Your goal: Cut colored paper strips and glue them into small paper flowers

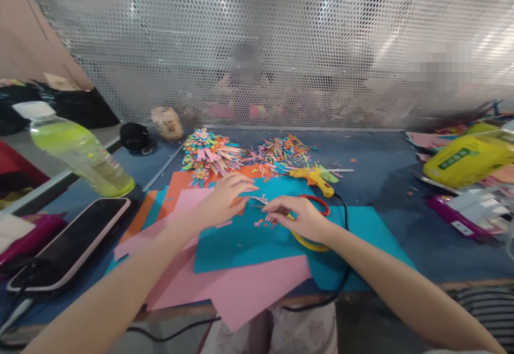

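Note:
My left hand [227,198] hovers over the blue paper sheet [241,252], fingers stretched out and thumb apart, with nothing visible between them. Across from it, my right hand [301,217] has its fingers curled together in a pinch near small pink and orange paper scraps [265,222]; whatever is between the fingertips is too small to make out. Beneath the right hand lie scissors, with a red handle loop [323,204], a yellow loop and blade tips pointing left. Pink sheets [257,290] and orange paper [176,180] lie under and around the blue one.
Behind the hands are layered paper flowers [209,153], a heap of paper shreds [281,150] and a yellow glue gun [313,177] with a black cord. A drink bottle [80,150] and phone [72,244] sit left; a yellow packet [469,158] lies right. A perforated metal panel [321,49] stands behind.

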### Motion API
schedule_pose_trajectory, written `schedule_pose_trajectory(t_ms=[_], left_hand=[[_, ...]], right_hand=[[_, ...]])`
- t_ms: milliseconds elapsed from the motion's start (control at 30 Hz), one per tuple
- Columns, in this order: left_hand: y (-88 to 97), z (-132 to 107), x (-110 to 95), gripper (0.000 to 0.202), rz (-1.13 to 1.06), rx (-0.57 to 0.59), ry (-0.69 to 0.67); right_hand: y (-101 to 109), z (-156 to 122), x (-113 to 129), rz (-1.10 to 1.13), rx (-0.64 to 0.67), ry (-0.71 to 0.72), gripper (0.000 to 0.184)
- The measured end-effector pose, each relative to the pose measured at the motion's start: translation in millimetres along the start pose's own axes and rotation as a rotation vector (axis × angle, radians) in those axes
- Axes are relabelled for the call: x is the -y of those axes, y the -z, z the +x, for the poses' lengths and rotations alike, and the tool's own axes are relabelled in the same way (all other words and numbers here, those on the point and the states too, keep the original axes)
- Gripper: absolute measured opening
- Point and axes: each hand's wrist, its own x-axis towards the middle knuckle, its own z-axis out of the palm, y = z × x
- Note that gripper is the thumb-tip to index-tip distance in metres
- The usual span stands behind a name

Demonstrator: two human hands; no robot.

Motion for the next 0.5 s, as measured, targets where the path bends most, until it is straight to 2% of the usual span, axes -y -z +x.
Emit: schedule_pose_trajectory(t_ms=[100,133,300,433,500], left_hand=[[-1.6,-1.6,-18.5,0.032,-0.284,0.142,0.101],[-3.7,-2.5,-23.6,0.034,-0.347,0.155,0.115],[-16.3,-5.0,-35.4,0.033,-0.513,0.072,0.228],[-16.5,-4.3,-34.8,0.038,-0.587,0.041,0.293],[-15.0,-3.9,-33.5,0.038,-0.599,0.020,0.299]], right_hand=[[-1.7,2.6,-6.6,0.153,-0.117,-0.095,0.016],[-2.3,3.4,-8.5,0.184,-0.152,-0.113,0.015],[-2.9,5.1,-11.6,0.180,-0.252,-0.108,0.012],[1.3,5.9,-9.7,0.087,-0.378,-0.070,0.015],[3.2,6.7,-9.6,0.057,-0.385,-0.073,0.020]])
